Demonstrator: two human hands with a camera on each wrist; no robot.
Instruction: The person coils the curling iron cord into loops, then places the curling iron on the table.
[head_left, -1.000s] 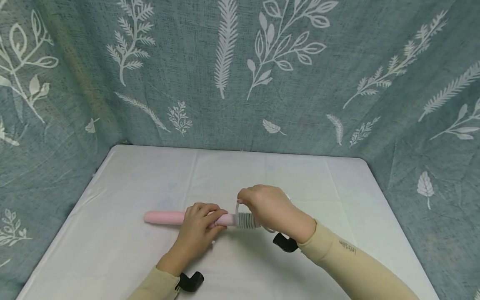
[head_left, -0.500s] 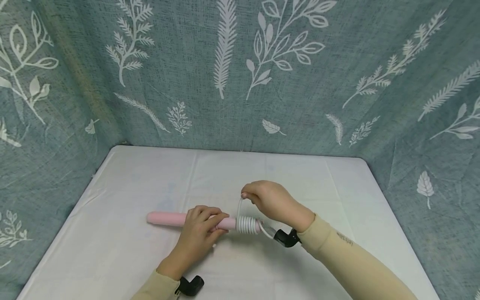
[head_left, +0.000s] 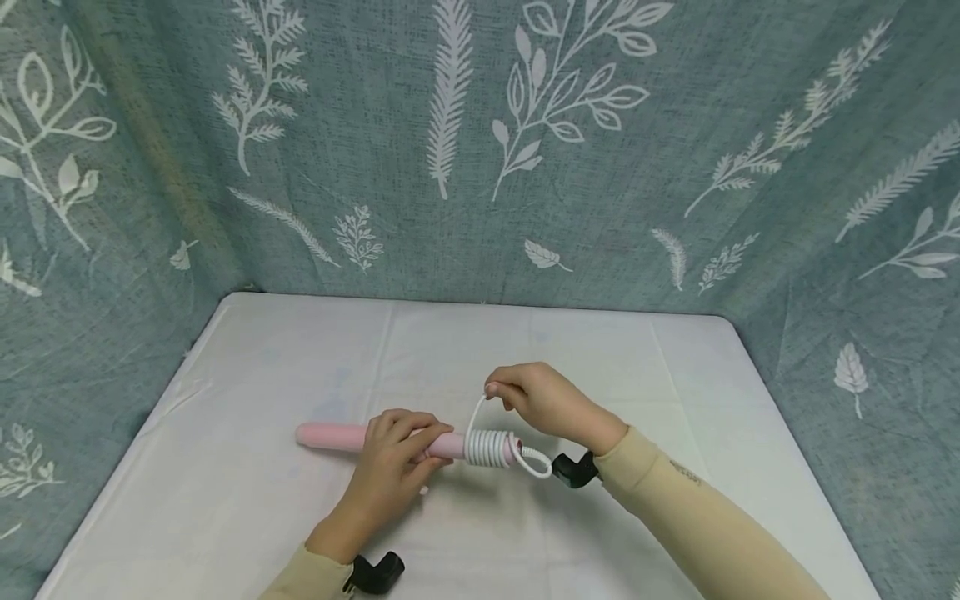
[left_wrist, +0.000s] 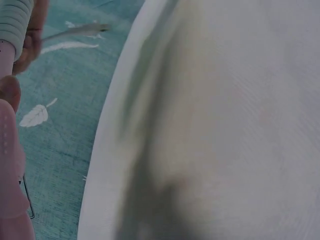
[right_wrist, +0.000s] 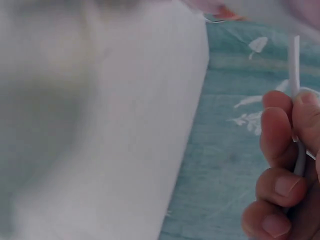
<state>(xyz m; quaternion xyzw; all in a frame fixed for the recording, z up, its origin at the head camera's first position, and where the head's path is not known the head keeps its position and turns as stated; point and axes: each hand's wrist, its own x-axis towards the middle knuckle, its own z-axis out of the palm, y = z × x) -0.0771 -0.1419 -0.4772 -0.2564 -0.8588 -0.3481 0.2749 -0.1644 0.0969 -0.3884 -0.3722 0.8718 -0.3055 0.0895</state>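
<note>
A pink wand-shaped appliance, which looks like a curling iron (head_left: 333,437), lies sideways in front of the person in the head view. The left hand (head_left: 397,450) grips it around the middle, thumb toward the near side. White cord (head_left: 487,448) is wound in several close turns about its right end, and a small loop (head_left: 536,462) sticks out there. Above the turns, the right hand (head_left: 536,396) pinches the cord between thumb and fingers, drawing a raised strand. In the right wrist view the pinched cord (right_wrist: 294,65) runs through the curled fingers.
A white-covered table (head_left: 300,350) lies beneath, with a teal leaf-print curtain (head_left: 375,125) behind and at both sides. Black wrist mounts (head_left: 576,471) sit under each wrist. A thin wire piece (left_wrist: 28,197) shows beside the pink body in the left wrist view.
The right hand has lifted slightly from beside the turns, pulling the cord strand up. The loop at the right end has come into fuller view. The left hand keeps its hold.
</note>
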